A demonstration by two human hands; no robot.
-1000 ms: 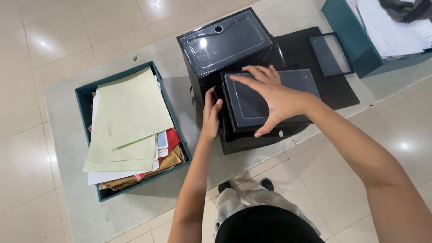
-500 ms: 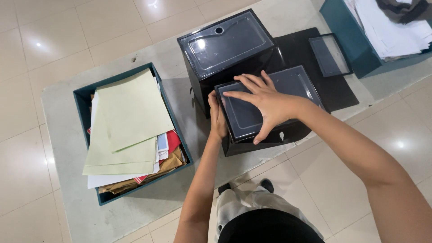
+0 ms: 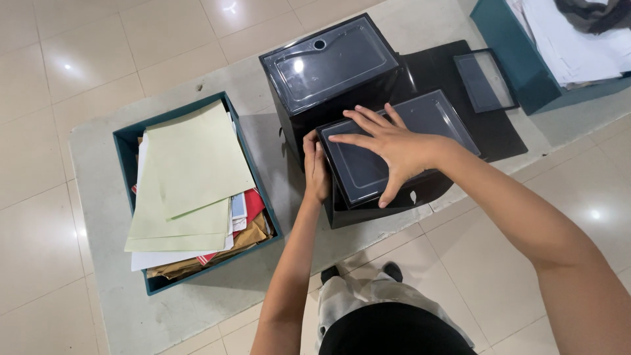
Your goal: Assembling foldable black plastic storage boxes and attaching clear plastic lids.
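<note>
An office-like room: teal bins (image 3: 125, 141) of loose papers (image 3: 190, 177) on a tiled floor (image 3: 59, 59).

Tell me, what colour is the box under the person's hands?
The box is black with a clear see-through lid, seen best in the head view.

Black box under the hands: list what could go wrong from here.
1. The near black box sits close to the edge of the grey slab; a push toward the person might tip it off.
2. The right hand presses flat on the clear lid, which could flex or crack.
3. The left hand sits at the box's left side, close to the taller black box; fingers could get pinched between them.
</note>
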